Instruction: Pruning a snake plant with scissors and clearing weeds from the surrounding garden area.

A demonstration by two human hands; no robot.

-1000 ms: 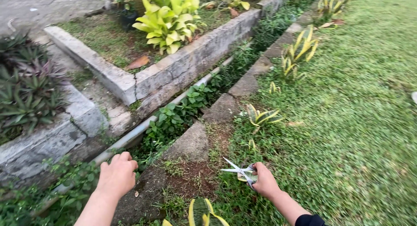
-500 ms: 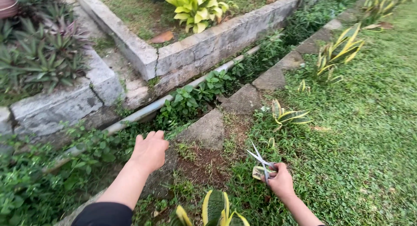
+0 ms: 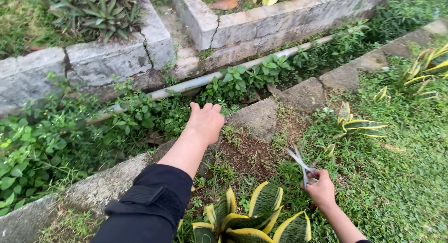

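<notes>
The right hand [image 3: 321, 189] is closed round the handles of a pair of scissors [image 3: 301, 164], whose blades point up and slightly left, away from the wrist, over the grass just right of the bare soil patch [image 3: 247, 154]. The left hand [image 3: 205, 121] (fingers curled loosely, holding nothing) stretches forward past that patch's far-left edge, over the stone kerb [image 3: 261, 117] toward the leafy ground cover [image 3: 154, 112]. The right hand is nearer the patch; the small variegated plant [image 3: 357, 124] lies beyond it, to the right.
</notes>
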